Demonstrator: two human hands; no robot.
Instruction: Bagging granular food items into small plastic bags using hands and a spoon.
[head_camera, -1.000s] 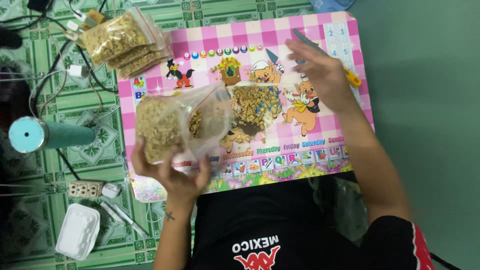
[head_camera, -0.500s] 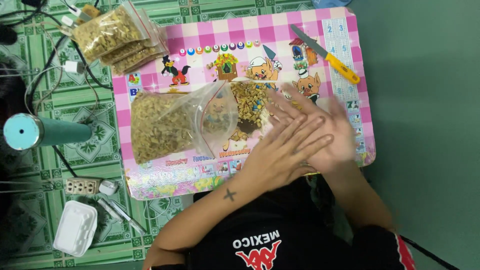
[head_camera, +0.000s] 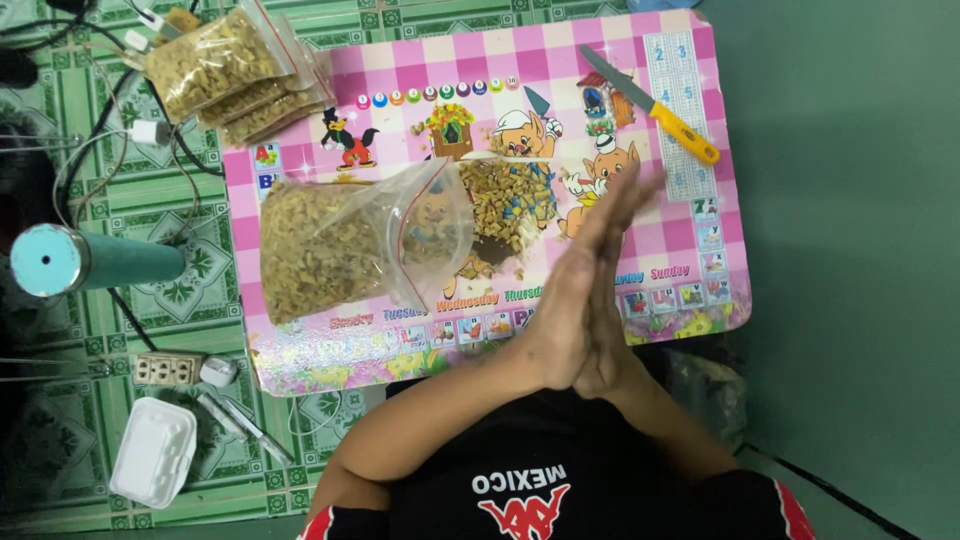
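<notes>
both hands, left hand (head_camera: 560, 320) and right hand (head_camera: 605, 290), now pressed palm to palm, each grip flat, holding nothing; the open bag of chopped bits (head_camera: 350, 240) released, lying at nine o'clock on the pink desk (head_camera: 700, 290).

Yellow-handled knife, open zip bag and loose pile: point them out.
knife (head_camera: 681, 131), head view, on its yellow handle.
open zip bag (head_camera: 320, 245), head view, on its filled middle.
loose pile (head_camera: 505, 200), head view, on its centre.

The 2 hands are pressed flat together, palm to palm, fingers straight and pointing away from the body. The left hand (head_camera: 565, 300) lies on top, hiding most of the right hand (head_camera: 612, 355). Both forearms angle inward from the elbows and meet at the wrists.
</notes>
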